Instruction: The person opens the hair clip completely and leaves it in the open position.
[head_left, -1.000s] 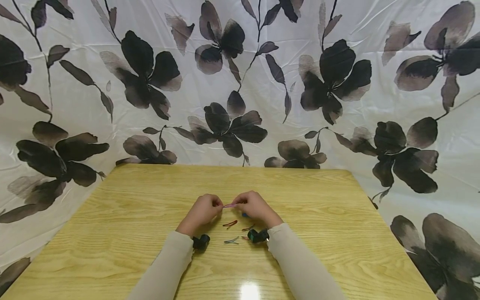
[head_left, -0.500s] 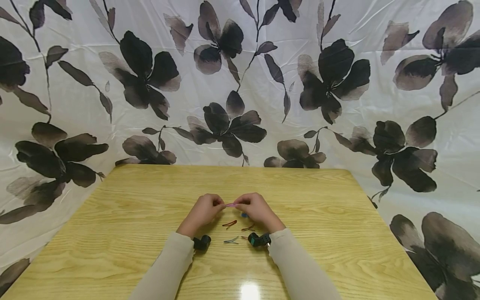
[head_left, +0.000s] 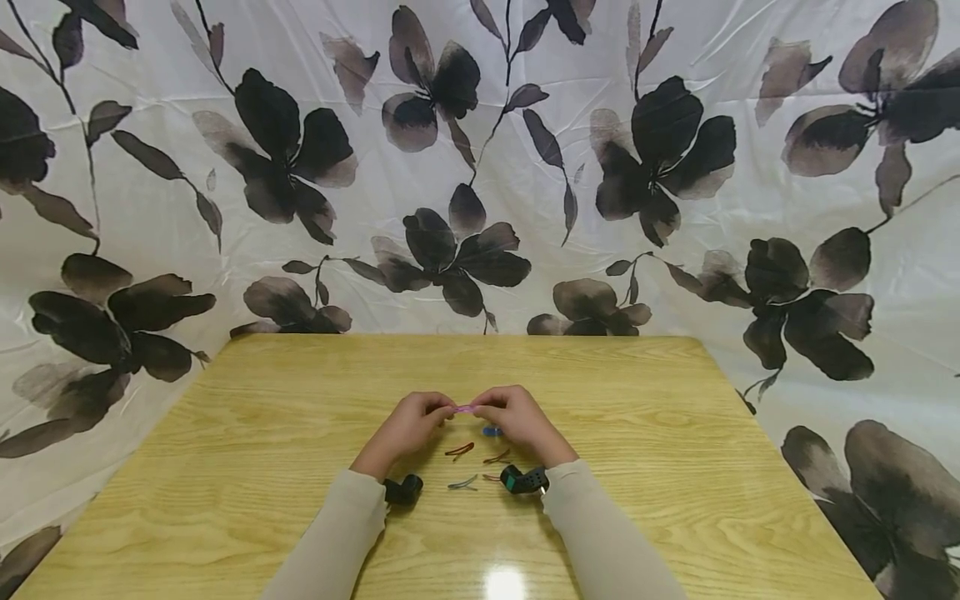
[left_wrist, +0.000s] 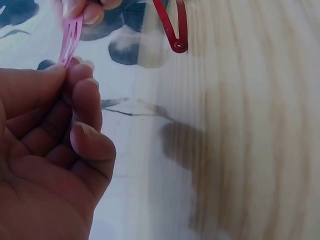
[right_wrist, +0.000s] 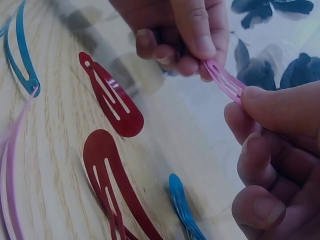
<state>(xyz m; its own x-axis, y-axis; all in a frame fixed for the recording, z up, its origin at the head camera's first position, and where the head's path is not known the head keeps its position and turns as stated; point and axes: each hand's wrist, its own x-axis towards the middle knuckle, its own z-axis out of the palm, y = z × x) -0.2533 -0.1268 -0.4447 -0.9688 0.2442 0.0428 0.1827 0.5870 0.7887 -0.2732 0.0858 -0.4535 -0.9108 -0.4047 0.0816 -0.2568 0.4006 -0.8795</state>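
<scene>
A pink snap hair clip [head_left: 465, 408] is stretched between my two hands above the table. My left hand [head_left: 408, 425] pinches one end between thumb and index finger, the other fingers curled loosely below. On the opposite end, my right hand [head_left: 517, 421] holds it the same way. Slots along the pink hair clip [right_wrist: 225, 82] show in the right wrist view. Nearest beneath the hands lie a blue clip [head_left: 492, 432] and a red clip [head_left: 460, 449]. From the left wrist, the red clip [left_wrist: 176, 35] shows its prongs spread in a V.
More hair clips lie on the wooden table [head_left: 225, 467] nearer the person: a brownish-red one [head_left: 497, 457], a grey-blue one [head_left: 463, 482] and a pinkish one [head_left: 491, 477] partly behind the right wrist camera [head_left: 517, 479]. A floral cloth [head_left: 555, 183] hangs behind the table.
Both hands have shifted slightly to the right, still pinching the pink hair clip. The blue clip is now less covered by the right hand. The loose clips stay in place.
</scene>
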